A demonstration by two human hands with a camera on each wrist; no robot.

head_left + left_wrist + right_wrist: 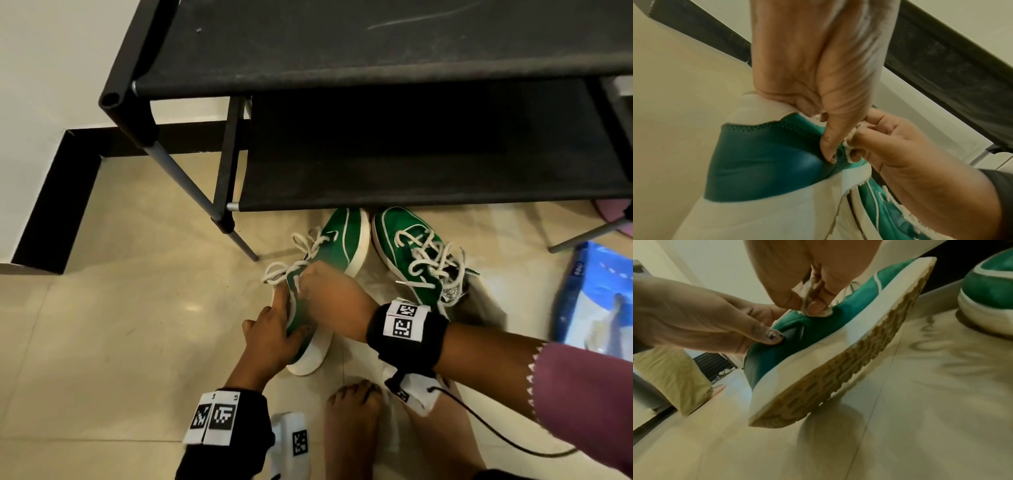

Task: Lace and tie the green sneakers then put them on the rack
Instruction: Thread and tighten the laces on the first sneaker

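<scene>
Two green sneakers with white soles lie on the tile floor in front of the black shoe rack (376, 61). The left sneaker (337, 240) is tipped onto its side with its heel raised; its sole (838, 378) shows in the right wrist view. My left hand (270, 325) grips its heel collar (760, 162), thumb pressed on the green side. My right hand (329, 294) pinches the white lace (812, 293) by the top eyelets, and loose lace loops (294, 267) trail out to the left. The right sneaker (400, 240) stands flat, its laces (431, 260) loosely threaded.
The rack's lower shelf (411, 185) overhangs the sneakers' toes, and a rack leg (239, 236) stands just left of them. A blue package (596, 301) lies on the floor at right. Bare feet (352, 428) rest near the bottom edge. Open tile floor spreads to the left.
</scene>
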